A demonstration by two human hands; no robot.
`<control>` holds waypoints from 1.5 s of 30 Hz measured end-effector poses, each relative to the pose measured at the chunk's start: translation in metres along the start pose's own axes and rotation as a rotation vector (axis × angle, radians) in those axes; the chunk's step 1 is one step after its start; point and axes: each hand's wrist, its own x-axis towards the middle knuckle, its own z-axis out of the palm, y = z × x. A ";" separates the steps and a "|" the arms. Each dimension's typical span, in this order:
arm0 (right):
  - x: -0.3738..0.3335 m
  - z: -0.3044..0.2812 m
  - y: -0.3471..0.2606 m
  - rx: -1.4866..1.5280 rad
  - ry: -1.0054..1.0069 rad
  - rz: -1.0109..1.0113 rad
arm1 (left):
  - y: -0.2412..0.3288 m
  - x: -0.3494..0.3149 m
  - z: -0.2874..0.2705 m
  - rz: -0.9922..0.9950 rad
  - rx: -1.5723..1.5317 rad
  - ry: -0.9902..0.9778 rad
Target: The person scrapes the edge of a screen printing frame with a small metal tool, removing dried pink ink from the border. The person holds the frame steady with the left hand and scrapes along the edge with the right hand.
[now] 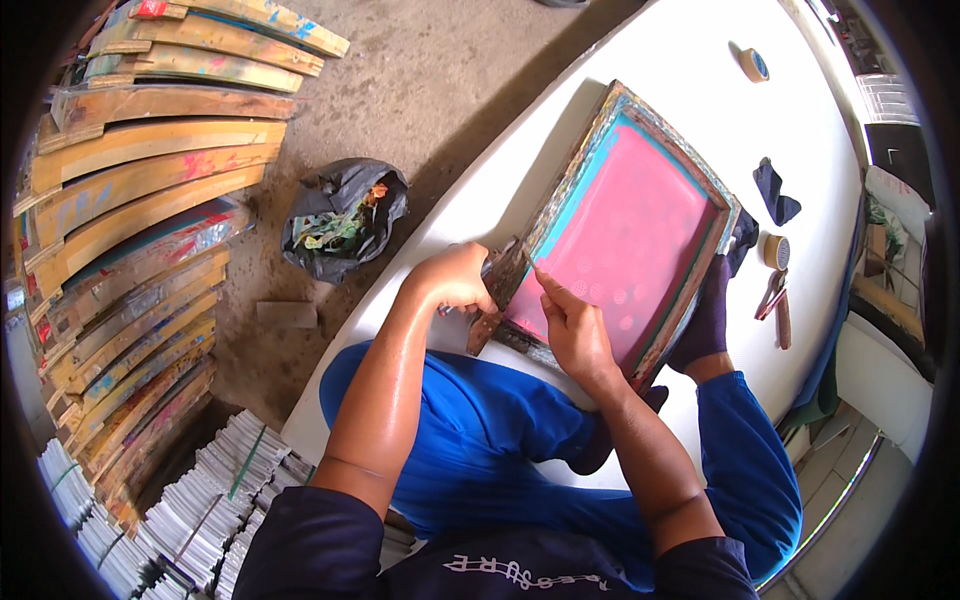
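Observation:
A rectangular silkscreen frame [722, 200], its wood worn and paint-stained, lies tilted across the white tabletop by my legs. Pink mesh [640, 215] with a teal border stretches over it, dotted with pale round marks. At the frame's near left corner, my left hand [458, 280] is closed round a slim dark tool [486, 268] whose kind I cannot make out. My right hand [577, 328] reaches over the mesh, index finger stretched to its left border and the other fingers curled. Whatever those curled fingers hold, if anything, is hidden.
Wooden frames [160, 150] stack up on the left. A black bag of scraps [345, 220] sits on the floor. Tape rolls [754, 65], a dark cloth [775, 192] and a red-handled tool [770, 296] lie on the table's right. Bundled paper [215, 490] stands lower left.

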 end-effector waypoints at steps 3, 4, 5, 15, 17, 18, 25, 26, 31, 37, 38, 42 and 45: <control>0.006 -0.012 -0.005 0.480 -0.188 0.387 | -0.010 0.007 0.002 0.004 -0.018 -0.028; 0.009 -0.022 -0.009 0.674 -0.251 0.526 | -0.008 0.006 0.001 -0.012 -0.020 -0.035; 0.010 -0.026 -0.011 0.868 -0.315 0.665 | -0.005 0.003 -0.001 -0.028 -0.022 -0.042; 0.015 -0.013 0.024 0.140 -0.102 -0.074 | -0.013 0.008 0.000 0.006 -0.037 -0.052; 0.021 -0.020 -0.001 0.254 -0.192 0.198 | -0.014 0.006 0.000 -0.001 -0.041 -0.043; 0.023 -0.026 -0.017 0.352 -0.269 0.432 | -0.014 0.006 0.000 -0.003 -0.040 -0.042; 0.001 -0.023 -0.013 0.043 -0.107 0.068 | -0.011 0.005 -0.002 -0.019 -0.024 -0.041; -0.003 -0.023 -0.010 0.010 -0.089 0.026 | -0.011 0.006 -0.001 -0.017 -0.027 -0.043; -0.009 -0.022 -0.019 -0.010 -0.098 0.064 | -0.012 0.006 -0.001 -0.023 -0.005 -0.038; -0.010 -0.018 -0.007 -0.042 -0.039 -0.059 | -0.012 0.007 -0.001 -0.030 0.010 -0.043; -0.010 -0.018 -0.009 -0.030 -0.044 -0.048 | -0.012 0.007 -0.001 -0.033 0.008 -0.045; -0.010 -0.021 -0.018 -0.012 -0.075 0.018 | -0.011 0.006 0.000 -0.032 0.009 -0.029; -0.008 -0.024 -0.028 -0.061 -0.111 0.105 | -0.012 0.007 0.000 -0.012 0.026 -0.028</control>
